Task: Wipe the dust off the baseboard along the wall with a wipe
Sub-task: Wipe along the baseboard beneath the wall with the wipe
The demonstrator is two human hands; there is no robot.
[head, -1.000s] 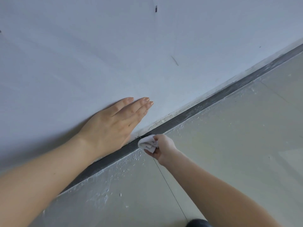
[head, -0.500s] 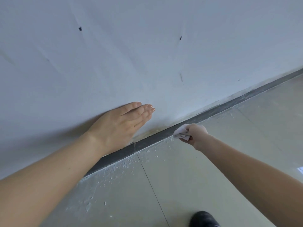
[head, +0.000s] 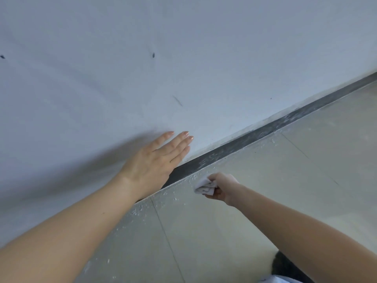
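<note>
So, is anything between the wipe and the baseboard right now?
Nothing visible. The right hand grips the wipe just in front of the baseboard, only speckled floor between. The left hand lies flat on the wall, hiding the baseboard stretch further left.

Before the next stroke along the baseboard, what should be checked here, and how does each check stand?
1. Grip on the wipe: ok, the right hand has its fingers curled round it.
2. Contact with the baseboard: not ok, the wipe is out over the floor, off the dark strip.
3. Brace: ok, the left hand lies flat on the wall, fingers straight.
4. Dust ahead: not ok, pale streaks show on the baseboard further right.
5. Working face of the wipe: cannot tell, it is bunched up.
</note>
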